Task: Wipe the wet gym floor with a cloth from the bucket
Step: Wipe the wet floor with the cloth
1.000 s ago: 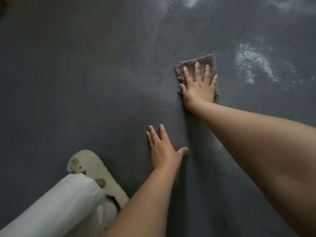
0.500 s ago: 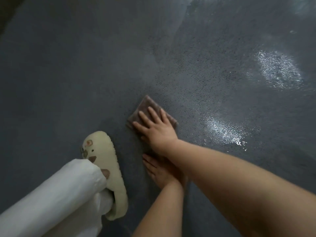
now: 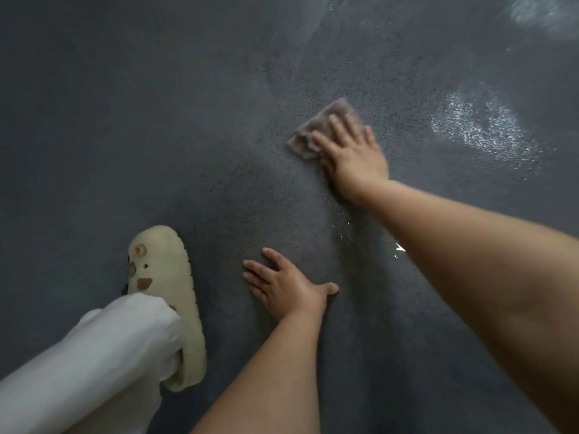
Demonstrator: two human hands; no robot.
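On dark grey floor (image 3: 156, 120), head view only. Right hand (image 3: 354, 155) at about 1 o'clock from frame centre, palm down, fingers straight and slightly spread, pressing flat on cloth (image 3: 316, 130). Cloth brownish, folded to rough rectangle, blurred at edges; far corner toward 12 o'clock, most of near half hidden under hand. Cloth lying on floor, not lifted. Right forearm running out toward 4 o'clock.

Left hand (image 3: 288, 289) at about 6 o'clock from centre, well apart from cloth, palm flat on bare floor, fingers extended toward 10 o'clock, thumb out toward 3 o'clock; holding nothing. Left forearm leaving frame at bottom edge.

Wet sheen patch (image 3: 482, 130) at 3 o'clock of cloth, near but not touching; second, fainter patch at upper right corner. Small bright droplets (image 3: 344, 233) on floor between right wrist and left thumb.

Cream slipper (image 3: 163, 277) at 8 o'clock, sole down on floor, toe toward 12 o'clock, brown charms on upper. White trouser leg (image 3: 94, 355) covering its heel end, entering from lower left.
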